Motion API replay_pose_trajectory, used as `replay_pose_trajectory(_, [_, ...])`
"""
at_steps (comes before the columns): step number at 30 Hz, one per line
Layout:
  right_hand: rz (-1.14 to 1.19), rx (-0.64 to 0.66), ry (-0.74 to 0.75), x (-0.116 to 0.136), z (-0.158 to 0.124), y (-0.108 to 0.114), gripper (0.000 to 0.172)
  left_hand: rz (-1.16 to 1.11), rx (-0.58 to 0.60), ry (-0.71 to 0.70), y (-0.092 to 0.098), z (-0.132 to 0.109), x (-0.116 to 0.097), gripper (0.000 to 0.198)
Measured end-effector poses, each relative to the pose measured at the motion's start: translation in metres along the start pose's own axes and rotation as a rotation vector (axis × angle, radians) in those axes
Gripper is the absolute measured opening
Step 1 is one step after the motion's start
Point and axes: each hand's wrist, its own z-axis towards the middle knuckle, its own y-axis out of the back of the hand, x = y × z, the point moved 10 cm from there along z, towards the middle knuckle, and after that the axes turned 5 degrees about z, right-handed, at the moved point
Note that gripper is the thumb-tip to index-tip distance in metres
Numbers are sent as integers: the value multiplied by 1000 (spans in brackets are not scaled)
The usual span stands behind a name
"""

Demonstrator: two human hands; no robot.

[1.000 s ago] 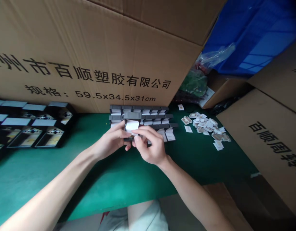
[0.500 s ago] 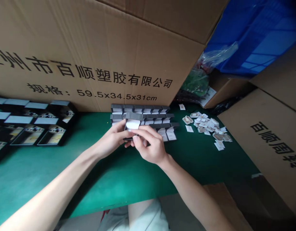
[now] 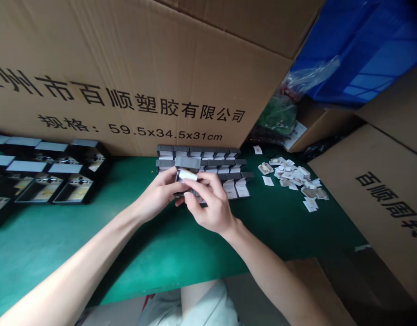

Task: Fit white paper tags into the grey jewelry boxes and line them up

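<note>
A small dark grey hinged box (image 3: 188,162) is held up with its lid raised. My left hand (image 3: 157,194) grips it from the left, thumb along its near side. Inside shows a white insert (image 3: 187,174), tilted, with a yellowish line along its far edge. My right hand (image 3: 213,203) has its thumb and fingers closed at the insert's near right edge. The fingers cover the lower part of the box. Just behind and to the right stand rows of similar open boxes (image 3: 240,189) with white linings.
To the left are larger black open boxes (image 3: 71,192) with yellowish insides. A pile of white cards and inserts (image 3: 293,174) lies at right on the green table (image 3: 150,253). Large cartons (image 3: 134,54) stand behind and at right, with plastic bags (image 3: 278,115) and a blue crate (image 3: 371,59).
The white insert in the held box has tipped, and its yellowish far edge now shows. My right hand's fingers have shifted and arched over it. My left hand keeps its hold.
</note>
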Motion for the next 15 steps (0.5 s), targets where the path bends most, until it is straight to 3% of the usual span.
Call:
replay_pose_trajectory(11, [13,-72,-28,-1,5,13,21,-9,-23,7,7,3,5,16])
replay_pose_trajectory(15, [70,-81,-99,-6,6,15,21,0,-30,-4,6,3,1,17])
